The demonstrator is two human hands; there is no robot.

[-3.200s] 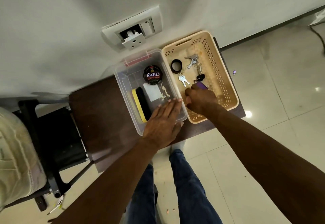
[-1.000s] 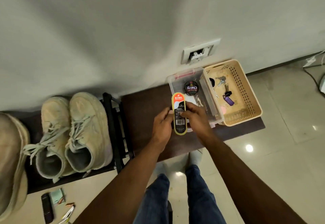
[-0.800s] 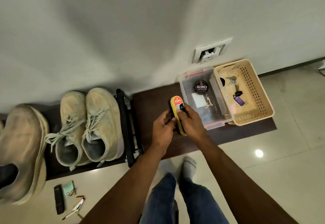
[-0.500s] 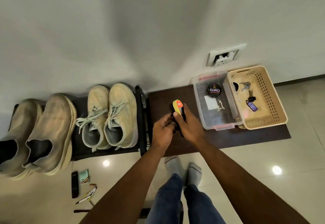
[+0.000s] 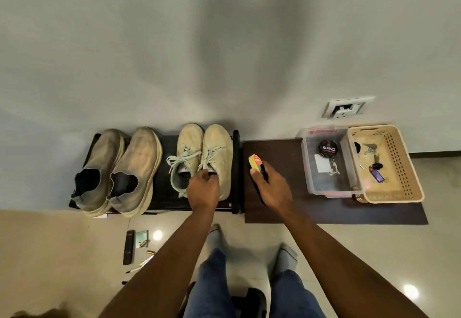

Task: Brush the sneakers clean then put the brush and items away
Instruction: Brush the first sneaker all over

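Note:
A pair of cream lace-up sneakers [image 5: 216, 153] stands on a black shoe rack [image 5: 163, 199] against the wall. My left hand [image 5: 203, 188] has its fingers curled into the heel opening of the right sneaker of the pair. My right hand [image 5: 270, 185] grips a yellow brush with an orange label [image 5: 255, 163] over the dark brown low table [image 5: 334, 211], right of the rack. A clear plastic box [image 5: 324, 188] on that table holds a black round polish tin [image 5: 327, 148] and a white piece.
A pair of dusty beige slip-on shoes [image 5: 117, 170] stands at the rack's left end. A tan perforated basket [image 5: 396, 193] with keys sits right of the clear box. A remote, pens and small bits [image 5: 136, 245] lie on the tiled floor. My socked feet stand below.
The view swung left from the box to the shoe rack. My left hand let go of the brush and reached to the cream sneaker; my right hand kept the brush.

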